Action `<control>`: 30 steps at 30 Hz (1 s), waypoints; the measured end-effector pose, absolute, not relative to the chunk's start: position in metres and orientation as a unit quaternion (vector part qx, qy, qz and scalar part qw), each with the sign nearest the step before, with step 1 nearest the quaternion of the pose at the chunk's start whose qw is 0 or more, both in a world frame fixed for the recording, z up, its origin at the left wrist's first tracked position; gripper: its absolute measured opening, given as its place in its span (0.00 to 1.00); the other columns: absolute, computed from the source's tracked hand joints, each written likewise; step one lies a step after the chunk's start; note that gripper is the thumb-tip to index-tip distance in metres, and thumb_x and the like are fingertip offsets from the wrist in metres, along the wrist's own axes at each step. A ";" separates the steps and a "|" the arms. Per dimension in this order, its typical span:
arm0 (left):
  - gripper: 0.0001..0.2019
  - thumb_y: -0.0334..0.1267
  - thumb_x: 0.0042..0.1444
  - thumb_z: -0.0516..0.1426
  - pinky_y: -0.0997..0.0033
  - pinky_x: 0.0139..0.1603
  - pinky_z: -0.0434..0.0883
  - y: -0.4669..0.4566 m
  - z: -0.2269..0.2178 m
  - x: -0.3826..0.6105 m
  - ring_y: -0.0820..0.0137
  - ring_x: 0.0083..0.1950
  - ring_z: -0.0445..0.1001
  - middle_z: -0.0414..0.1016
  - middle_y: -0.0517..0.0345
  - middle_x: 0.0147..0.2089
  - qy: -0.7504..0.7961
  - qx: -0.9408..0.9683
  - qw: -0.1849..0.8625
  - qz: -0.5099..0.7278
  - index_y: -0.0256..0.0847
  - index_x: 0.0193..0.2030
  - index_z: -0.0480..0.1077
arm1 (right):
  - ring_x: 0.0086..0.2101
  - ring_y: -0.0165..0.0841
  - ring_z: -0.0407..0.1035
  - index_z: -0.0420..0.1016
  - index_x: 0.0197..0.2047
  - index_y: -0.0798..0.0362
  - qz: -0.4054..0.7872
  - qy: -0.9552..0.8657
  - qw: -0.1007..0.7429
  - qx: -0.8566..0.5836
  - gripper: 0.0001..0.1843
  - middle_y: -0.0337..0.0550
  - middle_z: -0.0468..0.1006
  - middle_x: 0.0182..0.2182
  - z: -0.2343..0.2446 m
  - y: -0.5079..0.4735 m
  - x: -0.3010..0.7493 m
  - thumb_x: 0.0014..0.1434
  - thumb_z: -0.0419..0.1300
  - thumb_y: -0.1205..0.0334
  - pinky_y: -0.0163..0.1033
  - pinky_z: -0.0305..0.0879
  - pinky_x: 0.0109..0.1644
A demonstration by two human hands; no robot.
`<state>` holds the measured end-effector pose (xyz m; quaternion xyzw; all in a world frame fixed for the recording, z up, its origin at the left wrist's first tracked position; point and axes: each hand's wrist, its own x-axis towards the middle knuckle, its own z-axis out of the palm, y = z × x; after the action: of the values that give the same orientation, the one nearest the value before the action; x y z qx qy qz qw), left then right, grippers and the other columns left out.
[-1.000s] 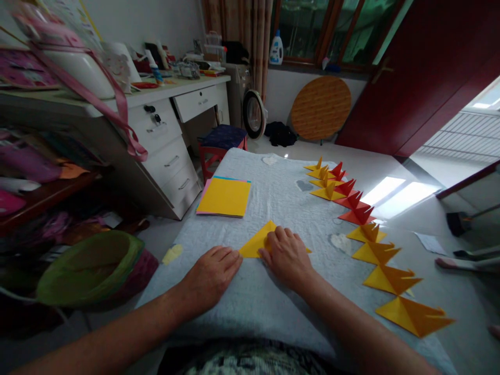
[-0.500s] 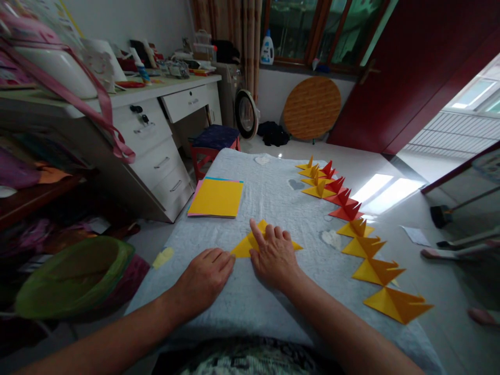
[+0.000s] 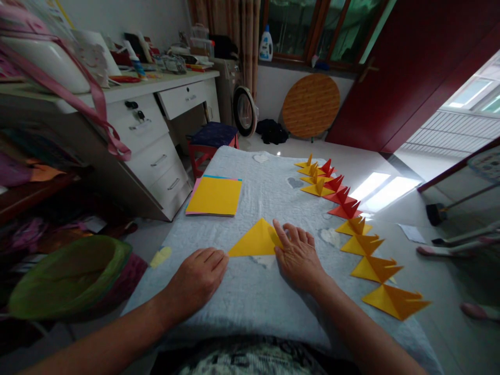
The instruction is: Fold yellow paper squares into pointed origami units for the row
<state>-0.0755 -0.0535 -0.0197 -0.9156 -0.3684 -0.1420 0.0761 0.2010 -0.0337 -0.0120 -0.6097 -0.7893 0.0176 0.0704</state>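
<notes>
A sheet of yellow origami paper [image 3: 253,240], folded into a triangle, lies on the cloth-covered table with its peak pointing away from me. My left hand [image 3: 201,276] is closed at the triangle's left corner, its fingertips holding that corner down. Across the right part of the paper rests my right hand [image 3: 297,253], fingers stretched out, the index finger along the paper's right side. The right corner is hidden under this hand. Beyond the triangle, to the left, sits a stack of square coloured paper [image 3: 215,196] with a yellow sheet on top.
Along the table's right side stand folded yellow paper pieces [image 3: 377,270] and red paper pieces [image 3: 346,204], several of each. A green-lined bin [image 3: 70,276] is at the floor on the left. A stool [image 3: 214,136] and a white desk [image 3: 146,130] stand beyond the table's left edge.
My right hand has slid rightward along the folded paper, uncovering its middle and peak. My left hand stays at the left corner. The view has shifted slightly.
</notes>
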 end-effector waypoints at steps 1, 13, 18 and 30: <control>0.08 0.27 0.63 0.52 0.58 0.44 0.73 -0.054 -0.020 -0.077 0.61 0.41 0.73 0.76 0.51 0.40 -0.368 -0.915 0.077 -0.145 0.36 0.43 0.72 | 0.54 0.45 0.60 0.51 0.73 0.45 0.015 -0.787 0.069 -0.613 0.34 0.50 0.67 0.59 -0.013 -0.034 0.205 0.65 0.53 0.60 0.52 0.53 0.60; 0.08 0.27 0.62 0.53 0.60 0.44 0.74 -0.054 -0.020 -0.080 0.62 0.41 0.75 0.77 0.50 0.40 -0.355 -0.914 0.106 -0.167 0.34 0.44 0.72 | 0.57 0.47 0.61 0.52 0.72 0.44 -0.031 -0.756 0.073 -0.650 0.32 0.50 0.67 0.61 -0.023 -0.043 0.243 0.66 0.51 0.63 0.56 0.57 0.60; 0.09 0.27 0.63 0.52 0.61 0.42 0.74 -0.055 -0.022 -0.081 0.62 0.40 0.75 0.78 0.50 0.40 -0.351 -0.913 0.115 -0.174 0.34 0.44 0.73 | 0.57 0.48 0.60 0.51 0.72 0.45 -0.029 -0.746 0.089 -0.660 0.32 0.51 0.67 0.61 -0.029 -0.045 0.247 0.66 0.50 0.65 0.56 0.59 0.60; 0.09 0.33 0.64 0.52 0.63 0.47 0.74 -0.036 -0.014 -0.083 0.63 0.44 0.76 0.78 0.51 0.44 -0.387 -0.900 0.008 -0.201 0.40 0.45 0.73 | 0.51 0.49 0.67 0.53 0.71 0.59 0.037 -0.725 0.031 -0.688 0.33 0.60 0.73 0.55 -0.006 -0.029 0.252 0.62 0.47 0.73 0.54 0.62 0.56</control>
<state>-0.0826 -0.0358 -0.0139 -0.9001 -0.3867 -0.2006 0.0076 0.2518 -0.0285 -0.0056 -0.6875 -0.7246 0.0370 0.0308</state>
